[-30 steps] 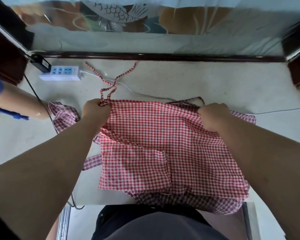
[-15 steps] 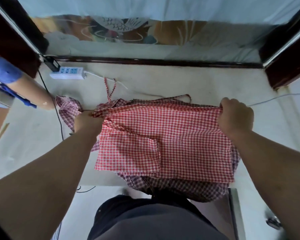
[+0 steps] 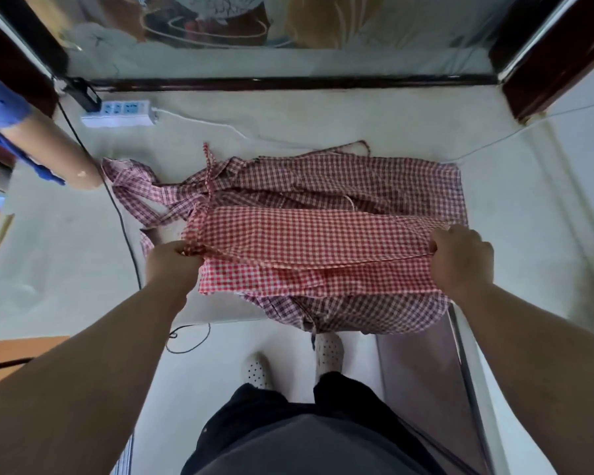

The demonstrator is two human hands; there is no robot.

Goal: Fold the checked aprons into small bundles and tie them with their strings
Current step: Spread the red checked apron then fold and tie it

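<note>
A bright red checked apron [image 3: 309, 248] lies folded into a wide band near the front edge of the cream table [image 3: 323, 114]. My left hand [image 3: 174, 265] grips its left end and my right hand [image 3: 463, 260] grips its right end, both with fingers closed on the cloth. Under it spreads a darker, maroon checked apron [image 3: 357, 183], crumpled, hanging over the table's front edge. A red checked string [image 3: 207, 166] runs back from the left end of the folded apron.
A white power strip [image 3: 117, 113] with its cable sits at the back left. A brown roll with a blue end [image 3: 48, 145] leans in from the left. A black cable [image 3: 120, 214] crosses the table's left part. My feet in white shoes stand below the edge.
Both hands have pulled the apron's far edge toward me, folding it over into a narrower band. The maroon apron beneath is now uncovered at the back.
</note>
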